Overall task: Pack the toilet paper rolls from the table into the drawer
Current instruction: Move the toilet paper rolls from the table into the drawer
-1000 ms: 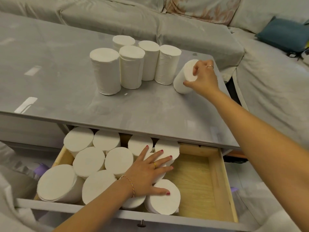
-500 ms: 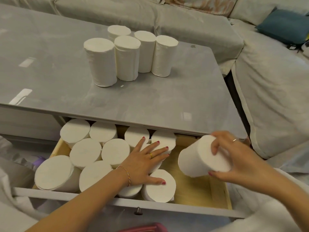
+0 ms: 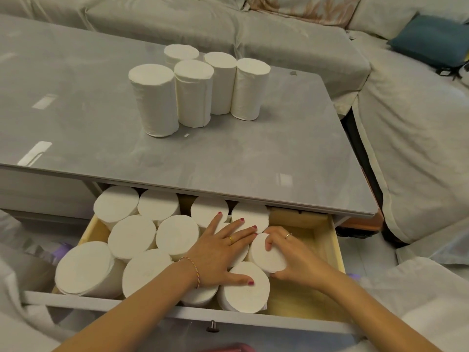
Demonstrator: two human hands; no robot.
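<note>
The wooden drawer (image 3: 335,246) is pulled out under the grey table (image 3: 228,161). Several white toilet paper rolls (image 3: 132,236) stand upright in its left and middle part. My right hand (image 3: 291,260) grips one roll (image 3: 266,254), which stands in the drawer against the packed ones. Flat on top of the packed rolls lies my left hand (image 3: 223,252), fingers spread, pressing them leftward. Several more rolls (image 3: 194,92) stand in a cluster on the table top.
The drawer's right part shows bare wood (image 3: 312,229). A cloth-covered sofa (image 3: 406,123) wraps around the table's far and right sides, with a blue cushion (image 3: 429,40) on it. The drawer front carries a small dark knob (image 3: 212,326).
My right hand carried a roll from the table's right side down into the drawer and set it beside the packed rolls. My left hand stayed on the rolls.
</note>
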